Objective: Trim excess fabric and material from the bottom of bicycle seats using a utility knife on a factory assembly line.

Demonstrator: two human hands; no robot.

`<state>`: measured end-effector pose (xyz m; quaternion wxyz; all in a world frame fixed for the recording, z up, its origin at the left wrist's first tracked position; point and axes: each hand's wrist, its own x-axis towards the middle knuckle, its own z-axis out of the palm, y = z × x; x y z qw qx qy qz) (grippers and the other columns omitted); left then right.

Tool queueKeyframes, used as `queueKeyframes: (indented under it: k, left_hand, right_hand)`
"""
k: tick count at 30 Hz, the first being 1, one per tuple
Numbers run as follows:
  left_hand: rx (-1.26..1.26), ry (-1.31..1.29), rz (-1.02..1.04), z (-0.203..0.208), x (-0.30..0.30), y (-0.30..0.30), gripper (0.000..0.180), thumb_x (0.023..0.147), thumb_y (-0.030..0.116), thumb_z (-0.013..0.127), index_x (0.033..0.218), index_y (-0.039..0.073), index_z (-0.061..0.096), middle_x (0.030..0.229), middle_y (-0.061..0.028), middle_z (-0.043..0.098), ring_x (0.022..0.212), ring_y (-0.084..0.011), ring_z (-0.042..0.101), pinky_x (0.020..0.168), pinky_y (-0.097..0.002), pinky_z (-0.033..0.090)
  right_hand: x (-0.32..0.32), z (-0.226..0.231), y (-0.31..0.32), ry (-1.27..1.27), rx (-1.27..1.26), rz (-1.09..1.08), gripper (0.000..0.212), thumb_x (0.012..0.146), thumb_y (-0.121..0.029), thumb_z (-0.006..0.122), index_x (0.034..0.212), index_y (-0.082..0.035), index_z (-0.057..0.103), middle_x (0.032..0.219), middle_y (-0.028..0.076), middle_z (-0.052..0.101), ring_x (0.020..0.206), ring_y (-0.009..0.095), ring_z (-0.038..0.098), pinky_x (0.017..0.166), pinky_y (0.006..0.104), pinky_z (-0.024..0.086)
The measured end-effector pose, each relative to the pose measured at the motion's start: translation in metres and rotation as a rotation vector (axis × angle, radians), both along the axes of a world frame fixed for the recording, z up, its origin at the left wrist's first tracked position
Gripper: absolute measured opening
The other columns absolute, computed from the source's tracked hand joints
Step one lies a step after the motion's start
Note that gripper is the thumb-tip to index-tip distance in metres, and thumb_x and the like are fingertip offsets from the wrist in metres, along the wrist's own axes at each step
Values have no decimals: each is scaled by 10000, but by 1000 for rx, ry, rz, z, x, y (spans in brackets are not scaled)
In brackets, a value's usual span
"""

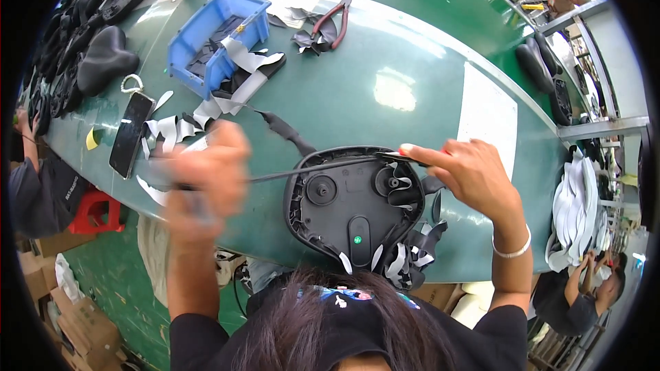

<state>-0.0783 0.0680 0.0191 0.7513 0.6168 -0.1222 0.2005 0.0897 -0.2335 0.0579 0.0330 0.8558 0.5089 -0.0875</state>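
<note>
A black bicycle saddle [344, 213] lies upside down on the green table before me, its ribbed plastic underside facing up. From its far rim a thin black strip [275, 176] stretches taut to the left, and its end runs into my left hand [213, 168]. That hand is closed and smeared by motion. My right hand [474, 172] is at the far right rim, fingers closed round a slim dark tool [395, 156] with red on it. Most of the tool is hidden by my fingers. Black and white trimmings [409, 261] lie at the saddle's near right side.
A blue bin [180, 65] with dark scraps stands at the far left; red-handled pliers [333, 24] lie beyond. A phone [133, 134], white scraps [168, 130] and a white sheet [487, 120] are on the table. Black saddles [106, 60] crowd the left. Other people work at both sides.
</note>
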Motion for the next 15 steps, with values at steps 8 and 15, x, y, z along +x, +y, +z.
queueKeyframes:
  k: [8,15]
  left_hand:
    - [-300,-116,-113,46,11,105,227,860,155,535,1011,-8,581,933,-84,565,825,-149,542,702,-284,432]
    - [663,1001,-601,-24,19,-6,585,768,466,725,1072,-21,613,719,-121,671,658,-199,666,633,-321,519]
  right_hand:
    - [-74,6,-26,-89,-11,-275,579,810,-194,655,1359,-229,476,558,61,481,478,256,500,474,373,364]
    - [-44,0,-47,158,114,-287,506,828,-186,625,1319,-207,507,597,61,563,504,263,551,472,387,374]
